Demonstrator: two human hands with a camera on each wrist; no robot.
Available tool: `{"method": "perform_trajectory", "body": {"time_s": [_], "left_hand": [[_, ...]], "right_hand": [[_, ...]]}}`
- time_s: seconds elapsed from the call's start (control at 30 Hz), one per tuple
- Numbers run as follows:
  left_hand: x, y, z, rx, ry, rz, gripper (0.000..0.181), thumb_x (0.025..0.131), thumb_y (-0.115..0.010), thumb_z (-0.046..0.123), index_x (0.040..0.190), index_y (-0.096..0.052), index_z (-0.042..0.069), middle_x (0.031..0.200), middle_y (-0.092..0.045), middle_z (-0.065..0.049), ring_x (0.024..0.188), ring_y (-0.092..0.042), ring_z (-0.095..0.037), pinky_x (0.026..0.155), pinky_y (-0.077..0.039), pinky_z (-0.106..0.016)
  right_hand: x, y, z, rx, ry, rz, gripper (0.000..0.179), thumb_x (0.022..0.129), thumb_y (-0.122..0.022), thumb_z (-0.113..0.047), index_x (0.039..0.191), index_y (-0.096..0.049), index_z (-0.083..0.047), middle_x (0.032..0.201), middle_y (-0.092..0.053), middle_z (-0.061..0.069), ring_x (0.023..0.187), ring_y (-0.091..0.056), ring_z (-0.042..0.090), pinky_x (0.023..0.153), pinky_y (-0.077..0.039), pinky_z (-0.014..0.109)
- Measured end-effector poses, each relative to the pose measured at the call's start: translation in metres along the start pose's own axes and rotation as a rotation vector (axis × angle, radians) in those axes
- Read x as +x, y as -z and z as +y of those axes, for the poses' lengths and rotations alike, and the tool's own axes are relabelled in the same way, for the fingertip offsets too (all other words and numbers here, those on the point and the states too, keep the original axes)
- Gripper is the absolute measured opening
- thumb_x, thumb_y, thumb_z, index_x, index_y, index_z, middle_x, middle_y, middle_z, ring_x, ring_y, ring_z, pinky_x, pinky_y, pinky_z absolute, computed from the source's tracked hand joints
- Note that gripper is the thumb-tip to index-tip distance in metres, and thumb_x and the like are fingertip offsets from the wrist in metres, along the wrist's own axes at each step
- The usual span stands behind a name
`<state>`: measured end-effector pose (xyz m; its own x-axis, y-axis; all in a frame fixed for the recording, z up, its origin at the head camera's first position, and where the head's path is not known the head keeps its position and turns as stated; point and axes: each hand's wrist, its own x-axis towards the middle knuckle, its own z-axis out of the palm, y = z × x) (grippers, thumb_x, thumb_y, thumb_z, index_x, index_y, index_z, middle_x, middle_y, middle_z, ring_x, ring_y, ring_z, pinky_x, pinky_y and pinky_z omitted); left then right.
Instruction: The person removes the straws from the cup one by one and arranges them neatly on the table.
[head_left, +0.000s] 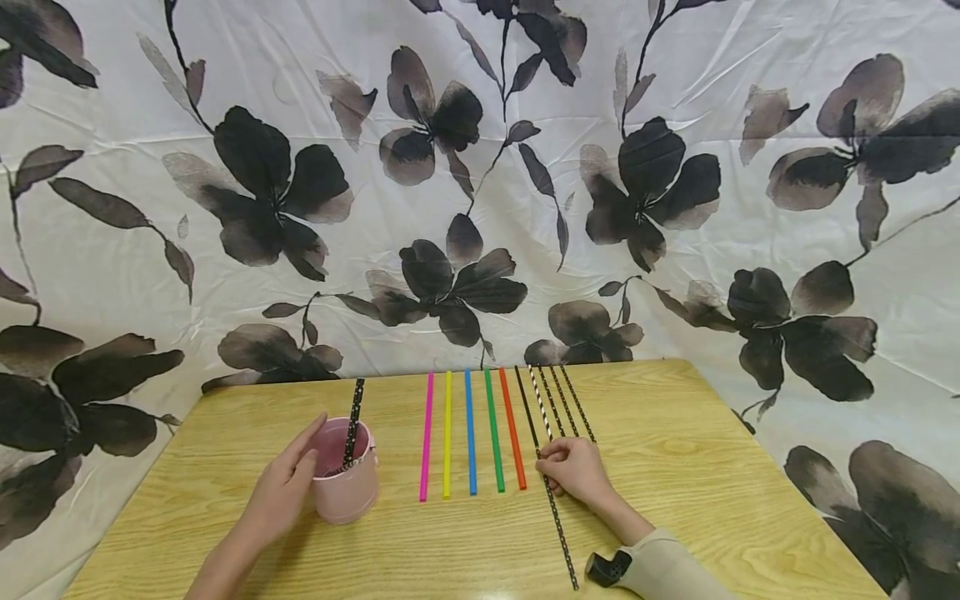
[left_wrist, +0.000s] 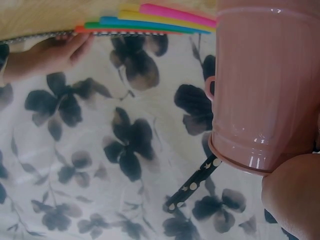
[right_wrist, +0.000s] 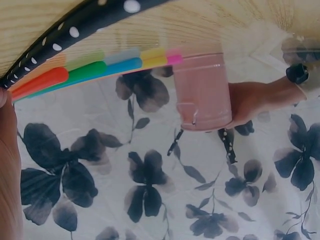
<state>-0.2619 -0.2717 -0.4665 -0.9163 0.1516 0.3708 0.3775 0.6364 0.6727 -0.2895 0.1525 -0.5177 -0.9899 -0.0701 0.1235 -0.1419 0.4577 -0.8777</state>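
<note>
My left hand (head_left: 281, 479) holds the left side of a small pink pail (head_left: 347, 496) standing on the table. A black straw with white marks (head_left: 353, 421) leans up out of the pail; in the right wrist view two patterned straws (right_wrist: 227, 145) show past its rim. My right hand (head_left: 577, 471) pinches a black straw with white dots (head_left: 558, 529) near its far end, the near end pointing toward me. Just beyond that hand lie a dark straw (head_left: 527, 407), a black-and-white striped straw (head_left: 540, 400) and several dotted black straws (head_left: 566, 400); the hand covers some near ends.
Between the hands, plain straws lie side by side: pink (head_left: 427, 437), yellow (head_left: 447, 437), blue (head_left: 470, 433), green (head_left: 493, 429) and red (head_left: 512, 429). They rest on a wooden table (head_left: 712, 483). A floral cloth (head_left: 540, 250) hangs behind its far edge.
</note>
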Motion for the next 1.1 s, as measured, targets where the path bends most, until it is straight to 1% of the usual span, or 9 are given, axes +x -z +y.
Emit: {"method": "perform_trajectory", "body": {"time_s": [0.03,0.37,0.5,0.63,0.8,0.9,0.93,1.0,1.1], "left_hand": [[0.0,0.0,0.0,0.0,-0.002,0.001,0.043,0.097,-0.032,0.02,0.139,-0.028,0.02,0.136,-0.036,-0.011,0.121,-0.034,-0.034,0.093,-0.032,-0.051],[-0.001,0.0,0.007,-0.002,-0.017,-0.003,0.043,0.097,-0.032,0.018,0.139,-0.027,0.027,0.137,-0.035,-0.01,0.121,-0.033,-0.033,0.093,-0.032,-0.05],[-0.002,0.0,0.007,-0.001,-0.018,-0.004,0.043,0.097,-0.032,0.018,0.139,-0.027,0.025,0.136,-0.035,-0.01,0.121,-0.033,-0.033,0.092,-0.032,-0.05],[-0.002,-0.001,0.005,0.001,-0.008,-0.006,0.043,0.097,-0.032,0.018,0.139,-0.027,0.022,0.137,-0.035,-0.011,0.121,-0.033,-0.033,0.093,-0.032,-0.05],[-0.002,-0.001,0.003,-0.001,0.016,-0.006,0.043,0.097,-0.032,0.021,0.139,-0.027,0.024,0.137,-0.034,-0.01,0.122,-0.033,-0.032,0.093,-0.032,-0.051],[-0.001,-0.001,0.002,0.001,0.018,-0.009,0.043,0.097,-0.032,0.021,0.139,-0.026,0.029,0.137,-0.034,-0.009,0.122,-0.032,-0.03,0.094,-0.031,-0.049],[-0.001,-0.001,0.002,0.003,0.017,-0.011,0.043,0.097,-0.032,0.021,0.139,-0.026,0.03,0.137,-0.034,-0.008,0.122,-0.033,-0.03,0.094,-0.031,-0.049],[0.0,-0.001,0.002,-0.005,0.01,-0.01,0.043,0.097,-0.032,0.02,0.138,-0.026,0.03,0.137,-0.034,-0.009,0.122,-0.032,-0.031,0.094,-0.031,-0.05],[-0.001,0.0,0.003,-0.011,0.014,-0.011,0.044,0.097,-0.032,0.02,0.139,-0.026,0.03,0.137,-0.034,-0.01,0.122,-0.032,-0.031,0.093,-0.031,-0.05]], "right_hand": [[0.0,0.0,0.0,-0.001,-0.002,0.002,0.015,0.076,-0.068,-0.01,0.086,-0.064,-0.001,0.063,-0.062,0.005,0.044,-0.056,0.018,0.037,-0.048,0.032],[-0.004,0.002,-0.001,-0.014,0.009,0.018,0.011,0.076,-0.067,-0.01,0.084,-0.063,-0.003,0.062,-0.062,0.005,0.044,-0.056,0.017,0.037,-0.048,0.031],[-0.004,0.003,0.0,-0.003,-0.009,0.014,0.01,0.077,-0.067,-0.011,0.083,-0.063,-0.003,0.063,-0.062,0.005,0.044,-0.057,0.017,0.038,-0.049,0.03],[-0.004,0.006,-0.001,0.044,-0.036,0.0,0.011,0.077,-0.066,-0.01,0.084,-0.063,-0.002,0.064,-0.062,0.007,0.046,-0.058,0.019,0.04,-0.049,0.032],[-0.003,0.011,-0.008,0.111,-0.052,-0.018,0.012,0.078,-0.065,-0.009,0.085,-0.063,0.001,0.064,-0.061,0.014,0.047,-0.058,0.024,0.04,-0.049,0.036],[0.0,0.013,-0.013,0.113,-0.049,-0.015,0.011,0.078,-0.065,-0.011,0.084,-0.063,-0.001,0.065,-0.061,0.016,0.048,-0.058,0.026,0.039,-0.048,0.036],[0.001,0.012,-0.016,0.096,-0.041,-0.009,0.011,0.078,-0.065,-0.011,0.084,-0.063,-0.003,0.065,-0.061,0.016,0.048,-0.057,0.026,0.038,-0.048,0.035],[0.002,0.011,-0.022,0.075,-0.021,-0.008,0.01,0.078,-0.066,-0.013,0.083,-0.063,-0.005,0.068,-0.061,0.015,0.049,-0.058,0.027,0.039,-0.048,0.036],[0.004,0.006,-0.037,0.075,0.013,-0.028,0.01,0.079,-0.065,-0.013,0.085,-0.063,-0.005,0.073,-0.061,0.014,0.052,-0.059,0.032,0.043,-0.05,0.041]]}}
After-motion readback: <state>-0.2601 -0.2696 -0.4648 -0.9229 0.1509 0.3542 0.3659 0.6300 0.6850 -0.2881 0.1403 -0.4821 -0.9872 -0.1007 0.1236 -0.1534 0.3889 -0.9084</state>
